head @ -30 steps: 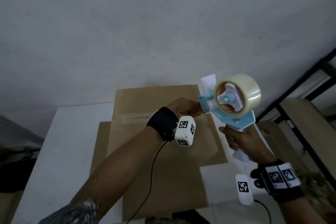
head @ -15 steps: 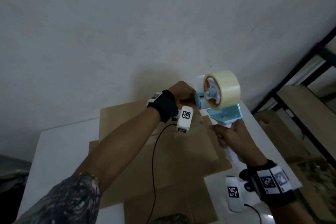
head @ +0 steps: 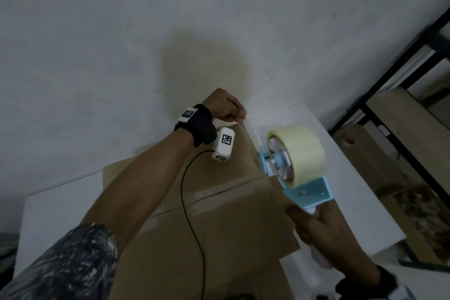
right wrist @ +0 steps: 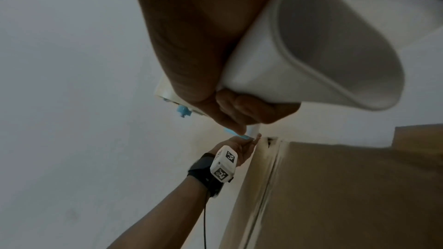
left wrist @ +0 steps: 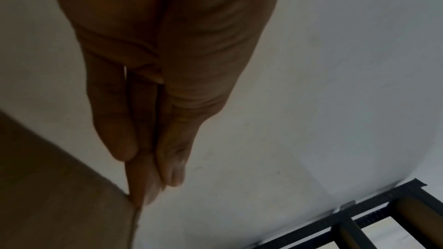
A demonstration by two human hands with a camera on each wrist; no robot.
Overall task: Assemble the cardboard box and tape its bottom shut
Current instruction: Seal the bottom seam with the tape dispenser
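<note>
A flattened brown cardboard box (head: 219, 214) lies on the white table (head: 353, 202). My right hand (head: 314, 229) grips the white handle (right wrist: 311, 44) of a blue tape dispenser (head: 306, 192), held above the box's right edge, with its clear tape roll (head: 302, 151) facing me. My left hand (head: 239, 115) is raised over the box's far right corner. Its fingertips (left wrist: 148, 183) pinch the free end of the tape strip (left wrist: 135, 222), which runs taut back toward the dispenser. In the right wrist view, the left hand (right wrist: 242, 147) shows beside the box (right wrist: 335, 196).
A plain grey-white wall (head: 170, 31) stands close behind the table. A black metal rack (head: 389, 95) with wooden shelves is to the right. A black cable (head: 192, 226) hangs from my left wrist camera across the box.
My left hand has drawn the tape end away from the dispenser, toward the box's far corner. The dispenser has turned and dropped lower to the right. My view tilted down.
</note>
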